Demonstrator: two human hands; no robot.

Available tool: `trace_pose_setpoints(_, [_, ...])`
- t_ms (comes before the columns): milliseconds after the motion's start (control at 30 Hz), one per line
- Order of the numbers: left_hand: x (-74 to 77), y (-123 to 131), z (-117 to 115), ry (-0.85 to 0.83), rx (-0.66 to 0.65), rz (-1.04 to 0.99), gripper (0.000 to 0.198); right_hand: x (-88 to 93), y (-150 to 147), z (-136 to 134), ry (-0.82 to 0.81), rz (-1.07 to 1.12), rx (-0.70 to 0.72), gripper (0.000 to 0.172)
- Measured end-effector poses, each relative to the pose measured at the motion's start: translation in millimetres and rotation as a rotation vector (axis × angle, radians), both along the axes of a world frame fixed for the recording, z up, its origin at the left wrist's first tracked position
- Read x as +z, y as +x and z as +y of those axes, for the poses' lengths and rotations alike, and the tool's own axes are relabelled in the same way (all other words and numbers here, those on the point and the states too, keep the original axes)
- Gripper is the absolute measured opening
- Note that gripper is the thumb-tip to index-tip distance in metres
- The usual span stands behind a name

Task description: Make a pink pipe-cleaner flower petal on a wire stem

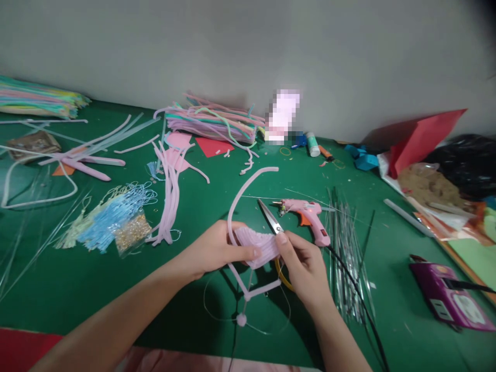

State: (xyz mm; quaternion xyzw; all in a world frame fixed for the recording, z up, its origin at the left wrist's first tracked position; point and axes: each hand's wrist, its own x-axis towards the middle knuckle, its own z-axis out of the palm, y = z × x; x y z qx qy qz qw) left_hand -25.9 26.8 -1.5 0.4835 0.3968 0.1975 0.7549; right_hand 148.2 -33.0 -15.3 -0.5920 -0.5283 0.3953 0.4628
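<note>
My left hand (217, 247) is closed on a ribbed lilac piece made of pipe cleaners (258, 247), its thumb pressed on top. One lilac pipe cleaner strand (238, 196) curves up and away from that piece. My right hand (306, 263) holds scissors (270, 217), blades pointing up and left, and its thumb sits at the right edge of the piece. Part of a yellow scissor handle (284, 276) shows below. Under the hands hang a V-shaped lilac pipe cleaner (248, 295), a small lilac pompom (241, 320) and thin wire loops.
A pink glue gun (310, 212) lies just beyond my right hand, its black cable running to the front. Metal wires (349, 263) lie right of it. Blue tassels (112, 222), a bag of beads (133, 232) and loose lilac pipe cleaners (170, 196) lie left. A purple box (451, 294) is far right.
</note>
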Motion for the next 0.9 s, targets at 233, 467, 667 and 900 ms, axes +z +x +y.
trace_pose_setpoints(233, [-2.3,2.1,-1.0,-0.059,0.006,-0.059,0.022,1.7,4.2,-1.2,0.079,-0.058,-0.063,0.044])
trace_pose_setpoints(467, [-2.5,0.2,2.0,-0.062,0.081,-0.009,0.020,-0.3,4.9,1.4,0.028,-0.048,-0.021,0.042])
trace_pose_setpoints(667, [-3.2,-0.3,1.5,-0.068,0.064,0.020,0.021,-2.9,7.2,-0.8,0.046,-0.046,-0.003,0.038])
trace_pose_setpoints(900, [-4.1,-0.9,1.0,-0.080,0.063,0.016,0.020,-5.6,6.8,-3.2,0.090,-0.055,0.016,0.037])
